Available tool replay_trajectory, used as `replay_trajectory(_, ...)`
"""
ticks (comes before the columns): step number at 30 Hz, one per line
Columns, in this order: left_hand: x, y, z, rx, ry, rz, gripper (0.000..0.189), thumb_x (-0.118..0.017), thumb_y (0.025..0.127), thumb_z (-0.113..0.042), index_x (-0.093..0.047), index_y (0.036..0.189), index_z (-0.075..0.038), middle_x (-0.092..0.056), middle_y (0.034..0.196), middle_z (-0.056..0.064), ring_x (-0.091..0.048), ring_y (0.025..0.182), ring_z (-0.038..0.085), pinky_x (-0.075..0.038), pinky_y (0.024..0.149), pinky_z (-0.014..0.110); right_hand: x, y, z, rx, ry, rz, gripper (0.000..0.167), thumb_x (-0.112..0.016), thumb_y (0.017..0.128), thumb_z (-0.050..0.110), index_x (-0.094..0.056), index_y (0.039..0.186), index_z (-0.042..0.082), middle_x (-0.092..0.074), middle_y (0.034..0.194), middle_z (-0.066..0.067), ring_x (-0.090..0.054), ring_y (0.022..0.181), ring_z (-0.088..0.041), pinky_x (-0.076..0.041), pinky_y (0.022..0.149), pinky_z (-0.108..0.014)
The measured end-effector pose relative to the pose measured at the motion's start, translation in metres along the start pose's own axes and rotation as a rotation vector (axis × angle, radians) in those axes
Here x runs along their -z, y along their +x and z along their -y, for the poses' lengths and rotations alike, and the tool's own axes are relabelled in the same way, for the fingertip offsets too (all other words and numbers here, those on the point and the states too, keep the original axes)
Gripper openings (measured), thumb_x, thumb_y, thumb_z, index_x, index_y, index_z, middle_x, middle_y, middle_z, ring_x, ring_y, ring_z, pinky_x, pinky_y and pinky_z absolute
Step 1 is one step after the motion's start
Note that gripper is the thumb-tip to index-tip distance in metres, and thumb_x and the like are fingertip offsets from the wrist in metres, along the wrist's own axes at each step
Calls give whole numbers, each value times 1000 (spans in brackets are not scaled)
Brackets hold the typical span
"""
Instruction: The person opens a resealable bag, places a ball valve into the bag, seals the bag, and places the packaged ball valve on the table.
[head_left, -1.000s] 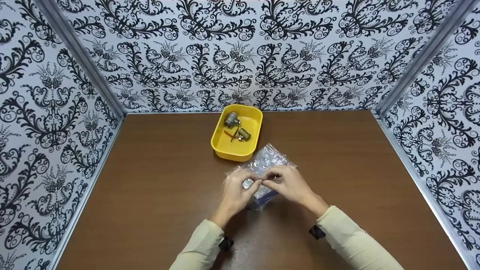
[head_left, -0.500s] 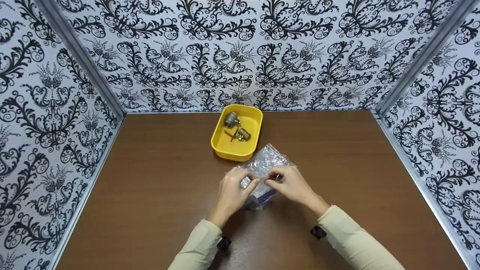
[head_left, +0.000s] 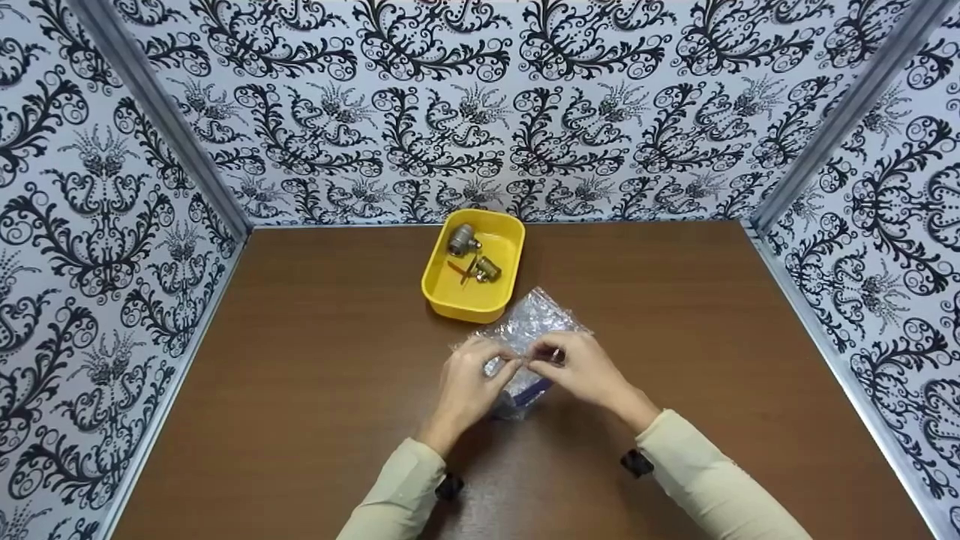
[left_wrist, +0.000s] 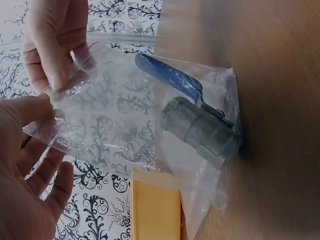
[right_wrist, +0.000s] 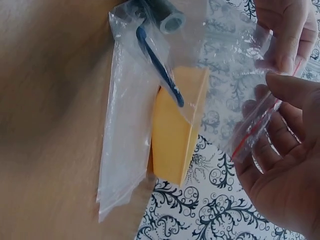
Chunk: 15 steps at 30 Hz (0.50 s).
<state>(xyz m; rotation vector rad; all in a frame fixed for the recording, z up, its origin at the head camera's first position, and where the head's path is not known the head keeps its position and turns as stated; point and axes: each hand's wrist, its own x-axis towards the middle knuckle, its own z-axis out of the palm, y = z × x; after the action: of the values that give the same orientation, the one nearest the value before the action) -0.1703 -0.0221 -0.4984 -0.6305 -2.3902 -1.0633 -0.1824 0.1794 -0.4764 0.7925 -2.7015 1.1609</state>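
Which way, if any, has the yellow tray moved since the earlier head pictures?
No: judged against the back wall, the tray sits in the same place, so there is no direction to give.

Hands (head_left: 469,379) (head_left: 581,369) closer together, gap narrower than half a second ago

1 L hand (head_left: 466,382), 1 R hand (head_left: 583,369), 1 blue-hdl valve (left_wrist: 200,132), clear bags (left_wrist: 102,127) ct unclear, 1 yel. bin (head_left: 469,308) w/ 2 valves (head_left: 488,269), 2 blk wrist units (head_left: 637,463).
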Motion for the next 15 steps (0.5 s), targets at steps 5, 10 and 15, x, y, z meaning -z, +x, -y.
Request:
replay_trajectory(5,0,0,1,19,-35,-27,5,-77,81,-19,-75,85,-19,-74,86,-7,-66,86,10,-52,80,27,1,0,-2,-31,-39,-6,8,-75,84,20,-73,90,15,-72,85,4,-64,77,-9,-55,73,-33)
replay_trajectory(10,0,-1,1,8,-75,-63,6,-79,78,-16,-74,81,-17,-73,84,-5,-66,85,12,-53,79,29,1,0,-2,-22,-23,3,7,-75,84,22,-73,88,16,-72,84,4,-64,77,-9,-55,74,-37)
replay_trajectory(15,1,-1,2,8,-75,-63,7,-80,78,-20,-74,79,-16,-72,78,-5,-65,81,11,-51,75,29,1,-1,-2,14,-26,-13,7,-75,84,23,-73,86,16,-73,83,4,-65,75,-8,-55,71,-34)
